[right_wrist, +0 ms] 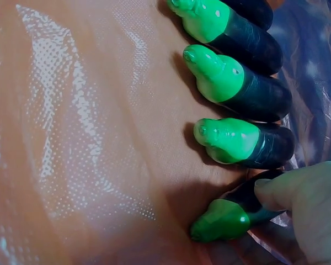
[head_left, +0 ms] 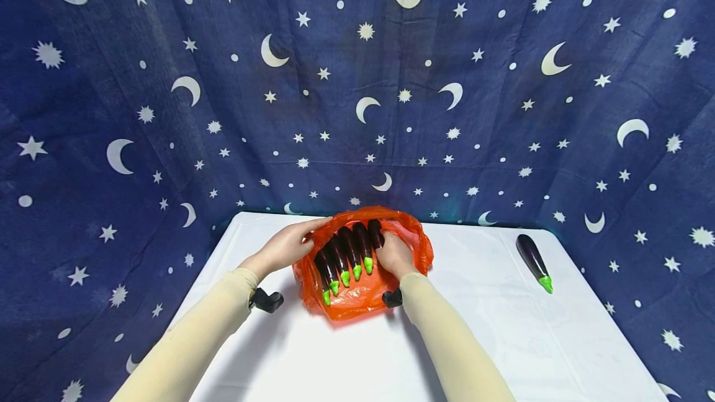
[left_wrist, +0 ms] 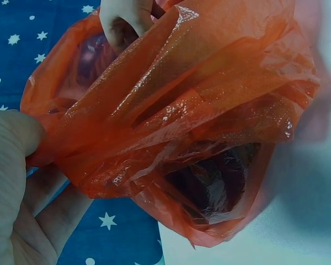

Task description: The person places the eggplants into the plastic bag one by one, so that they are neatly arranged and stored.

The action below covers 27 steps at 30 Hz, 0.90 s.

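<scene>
A red plastic bag (head_left: 363, 303) lies with its mouth wide, and several dark eggplants (head_left: 349, 252) with green stem ends sit side by side inside it. My left hand (head_left: 285, 245) pinches the bag's left rim between thumb and fingers; the left wrist view shows the bunched plastic (left_wrist: 60, 138) there. Inside the bag on the right, my right hand (head_left: 395, 255) grips the end eggplant (head_left: 375, 233). In the right wrist view the thumb and fingers lie around that eggplant's body, its green cap (right_wrist: 220, 220) uncovered, beside the row of others.
One more eggplant (head_left: 534, 262) lies on the right part of the white table (head_left: 475, 303), its green end toward the front. A dark blue cloth (head_left: 335, 110) with moons and stars hangs behind and at both sides.
</scene>
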Motion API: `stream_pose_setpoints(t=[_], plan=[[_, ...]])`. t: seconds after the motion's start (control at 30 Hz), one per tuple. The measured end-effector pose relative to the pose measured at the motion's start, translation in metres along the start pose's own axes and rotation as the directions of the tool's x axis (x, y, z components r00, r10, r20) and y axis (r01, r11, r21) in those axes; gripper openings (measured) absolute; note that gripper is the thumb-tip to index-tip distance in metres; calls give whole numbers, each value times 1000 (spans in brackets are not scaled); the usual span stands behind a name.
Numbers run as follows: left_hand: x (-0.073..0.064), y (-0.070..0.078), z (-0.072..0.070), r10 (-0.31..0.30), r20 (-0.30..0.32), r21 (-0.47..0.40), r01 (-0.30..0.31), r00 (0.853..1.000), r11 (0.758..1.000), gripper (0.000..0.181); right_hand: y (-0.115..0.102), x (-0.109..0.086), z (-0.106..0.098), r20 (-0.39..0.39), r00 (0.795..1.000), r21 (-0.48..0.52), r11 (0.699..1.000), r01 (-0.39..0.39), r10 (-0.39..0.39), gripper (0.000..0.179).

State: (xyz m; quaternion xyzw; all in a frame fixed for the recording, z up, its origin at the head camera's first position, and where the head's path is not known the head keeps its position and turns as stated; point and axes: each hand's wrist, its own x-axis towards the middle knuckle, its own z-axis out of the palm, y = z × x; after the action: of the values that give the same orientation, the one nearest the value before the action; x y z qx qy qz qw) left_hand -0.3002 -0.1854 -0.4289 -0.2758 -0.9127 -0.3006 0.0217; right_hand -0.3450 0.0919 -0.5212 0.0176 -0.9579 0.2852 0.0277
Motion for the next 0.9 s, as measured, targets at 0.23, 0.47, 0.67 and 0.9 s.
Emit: stream_pose_setpoints(t=[0.23, 0.47, 0.67, 0.9], plan=[[-1, 0, -1, -6, 0, -8, 6, 1000, 1000, 67, -2, -4, -4, 29, 1000, -11, 1000, -1, 1, 35], [-1, 1, 0, -6, -1, -11, 6, 1000, 1000, 67, -4, -7, -6, 41, 999, -12, 1000, 6, -6, 35], [0, 3, -1, 2, 4, 2, -2, 1000, 1000, 67, -2, -9, -9, 50, 999, -4, 1000, 16, -16, 33], [0, 4, -1, 19, 4, 13, -19, 1000, 1000, 67, 3, -11, -11, 42, 999, 3, 1000, 20, -20, 34]])
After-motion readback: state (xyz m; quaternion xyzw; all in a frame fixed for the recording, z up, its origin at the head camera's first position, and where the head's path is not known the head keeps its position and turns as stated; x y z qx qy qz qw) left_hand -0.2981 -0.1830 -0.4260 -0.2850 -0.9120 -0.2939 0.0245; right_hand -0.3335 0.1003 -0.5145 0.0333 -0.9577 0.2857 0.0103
